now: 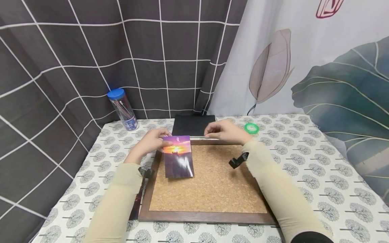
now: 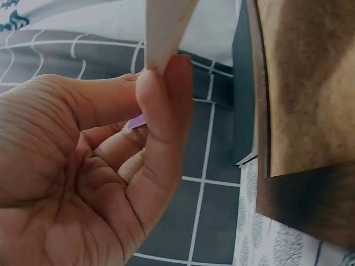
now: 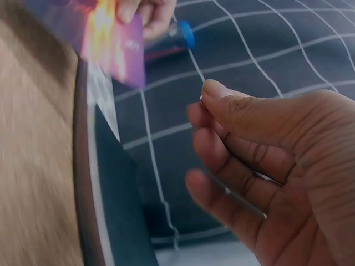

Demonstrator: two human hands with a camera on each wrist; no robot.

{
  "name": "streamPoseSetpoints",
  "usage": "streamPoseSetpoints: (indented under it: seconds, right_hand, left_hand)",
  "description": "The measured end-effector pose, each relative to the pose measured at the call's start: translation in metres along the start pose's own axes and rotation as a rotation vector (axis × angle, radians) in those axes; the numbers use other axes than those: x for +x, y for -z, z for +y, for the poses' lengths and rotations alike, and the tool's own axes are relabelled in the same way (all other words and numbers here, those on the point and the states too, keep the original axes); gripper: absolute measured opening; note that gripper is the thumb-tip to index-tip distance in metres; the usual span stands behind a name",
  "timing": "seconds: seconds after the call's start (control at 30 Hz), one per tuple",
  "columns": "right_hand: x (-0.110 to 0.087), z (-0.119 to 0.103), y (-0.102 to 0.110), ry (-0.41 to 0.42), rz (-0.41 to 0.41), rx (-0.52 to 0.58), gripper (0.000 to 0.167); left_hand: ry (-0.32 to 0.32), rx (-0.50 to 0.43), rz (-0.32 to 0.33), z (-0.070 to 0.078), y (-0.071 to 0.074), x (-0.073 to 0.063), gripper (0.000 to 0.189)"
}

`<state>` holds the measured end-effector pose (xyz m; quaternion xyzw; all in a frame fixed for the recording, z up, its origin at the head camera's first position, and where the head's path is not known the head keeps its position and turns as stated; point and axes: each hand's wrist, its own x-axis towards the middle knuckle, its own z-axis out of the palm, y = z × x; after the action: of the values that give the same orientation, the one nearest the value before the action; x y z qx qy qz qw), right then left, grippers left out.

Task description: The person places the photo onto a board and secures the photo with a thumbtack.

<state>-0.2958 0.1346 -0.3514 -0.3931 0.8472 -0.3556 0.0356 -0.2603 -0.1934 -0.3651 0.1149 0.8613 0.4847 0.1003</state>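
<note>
My left hand (image 1: 155, 141) pinches a sunset photo (image 1: 179, 162) by its upper left, thumb and fingers on the edge. Purple and orange at the top, dark below, the photo hangs over the left part of a cork board (image 1: 212, 182) with a brown frame. In the left wrist view the photo (image 2: 166, 27) shows its pale back, gripped between thumb and index finger. My right hand (image 1: 223, 131) is over the board's far edge, thumb and index tips together. A tiny pale speck (image 3: 201, 98) shows between those fingertips; what it is I cannot tell.
A black flat box (image 1: 193, 125) lies behind the board. At the back left stands a clear jar (image 1: 126, 111) with a blue lid. A green tape roll (image 1: 251, 128) lies back right. Another dark photo (image 1: 136, 202) is partly under the left forearm. Curtains border the table.
</note>
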Motion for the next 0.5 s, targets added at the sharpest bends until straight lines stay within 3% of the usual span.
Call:
streamPoseSetpoints:
  seconds: [0.23, 0.5]
  right_hand:
    - [0.027, -0.011, -0.034, 0.043, -0.087, 0.051, 0.007]
    - [0.058, -0.015, -0.067, 0.049, -0.136, 0.049, 0.007]
  left_hand:
    - [0.015, 0.088, -0.083, -0.011, -0.014, 0.003, 0.022]
    - [0.013, 0.246, -0.082, -0.015, -0.018, 0.004, 0.021]
